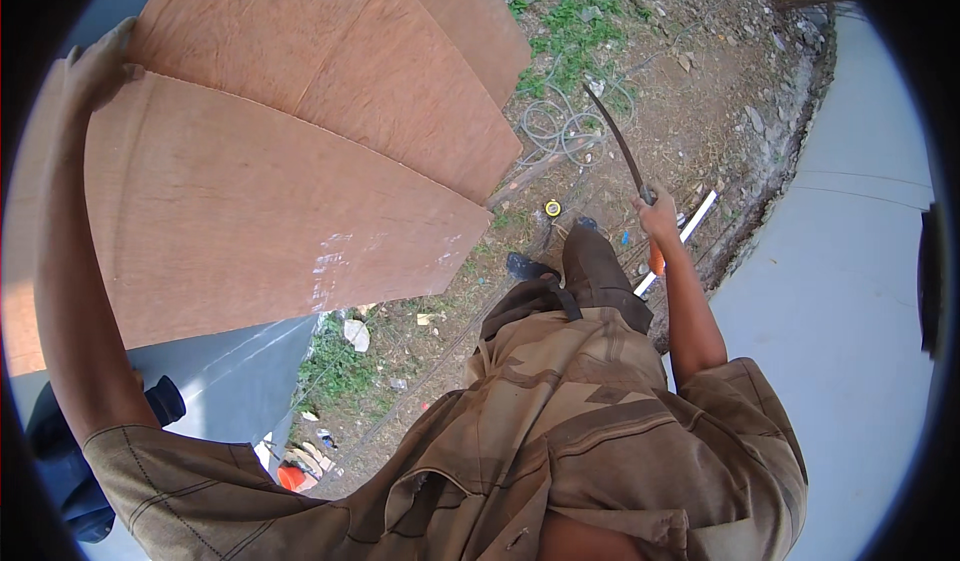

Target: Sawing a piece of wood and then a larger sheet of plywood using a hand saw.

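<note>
Left hand (98, 61) sits at the top-left rim of the fisheye, partly cut off and blurred; fingers wrap over the upper edge of the nearest plywood sheet (260, 211), clamped on it, thumb side not clear. Sheet leans across the left half, its lower-left corner lost behind the forearm and the frame edge. A 2nd plywood sheet (340, 51) lies behind it, a 3rd (480, 21) only a sliver at top.

Right hand (657, 216) is closed round the handle of a long curved blade (612, 131); blade rises up-left from the fist over the dirt. Handle mostly hidden in the fist, only an orange bit below the wrist. Exact tool type hard to make out.

Near the blade: coiled cable (560, 121), small yellow tape measure (552, 207), white strip (690, 226), concrete slab (850, 291) to the right.
</note>
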`<state>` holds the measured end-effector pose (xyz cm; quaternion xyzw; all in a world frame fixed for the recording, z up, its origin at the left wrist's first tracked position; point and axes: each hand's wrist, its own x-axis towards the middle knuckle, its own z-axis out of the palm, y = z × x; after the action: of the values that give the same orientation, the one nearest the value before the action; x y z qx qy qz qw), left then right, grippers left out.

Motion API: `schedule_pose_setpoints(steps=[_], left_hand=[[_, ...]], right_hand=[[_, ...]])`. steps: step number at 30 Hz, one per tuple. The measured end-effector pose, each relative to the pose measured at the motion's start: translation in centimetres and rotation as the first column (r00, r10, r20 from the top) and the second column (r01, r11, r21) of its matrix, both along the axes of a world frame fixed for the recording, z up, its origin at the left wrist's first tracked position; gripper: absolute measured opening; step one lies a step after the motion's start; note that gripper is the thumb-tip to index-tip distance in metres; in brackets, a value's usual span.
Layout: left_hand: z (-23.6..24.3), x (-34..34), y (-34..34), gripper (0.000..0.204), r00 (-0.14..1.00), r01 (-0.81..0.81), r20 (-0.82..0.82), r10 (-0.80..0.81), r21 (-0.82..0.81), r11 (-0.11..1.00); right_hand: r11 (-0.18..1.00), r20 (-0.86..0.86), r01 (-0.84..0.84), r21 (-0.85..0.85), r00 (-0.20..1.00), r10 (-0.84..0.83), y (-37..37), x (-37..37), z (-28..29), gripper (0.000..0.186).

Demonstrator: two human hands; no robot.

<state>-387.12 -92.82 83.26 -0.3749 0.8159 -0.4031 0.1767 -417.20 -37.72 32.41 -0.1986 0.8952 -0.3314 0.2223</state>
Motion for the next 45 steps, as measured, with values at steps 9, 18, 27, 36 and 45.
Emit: schedule_pose_setpoints(steps=[9, 18, 27, 36, 45], left_hand=[[0.1, 0.2, -1.6, 0.067, 0.998, -0.056, 0.038, 0.054, 0.028, 0.998], [0.0, 0.7, -3.6, 0.067, 0.997, -0.081, 0.016, 0.080, 0.072, 0.994], [0.9, -0.4, -1.7, 0.080, 0.994, -0.097, -0.025, 0.106, 0.239, 0.966], [-0.3, -0.1, -1.5, 0.058, 0.999, -0.039, -0.028, 0.040, 0.045, 0.998], [-0.3, 0.9, -2.8, 0.054, 1.000, 0.023, 0.017, -0.023, 0.010, 1.000]], right_hand=[[0.998, 0.199, 0.044, 0.040, 0.979, -0.051, 7.3, 4.3, -4.3, 0.027], [0.987, 0.180, -0.034, -0.159, 0.982, 0.063, 0.9, 4.1, 2.2, 0.042], [0.994, 0.185, 0.002, 0.109, 0.983, -0.022, 8.1, 1.5, -1.1, 0.032], [0.924, 0.059, 0.299, 0.240, 0.945, -0.321, 16.0, 9.1, -7.4, 0.029], [0.875, 0.244, 0.375, 0.305, 0.858, -0.453, 16.7, 14.0, -12.4, 0.036]])
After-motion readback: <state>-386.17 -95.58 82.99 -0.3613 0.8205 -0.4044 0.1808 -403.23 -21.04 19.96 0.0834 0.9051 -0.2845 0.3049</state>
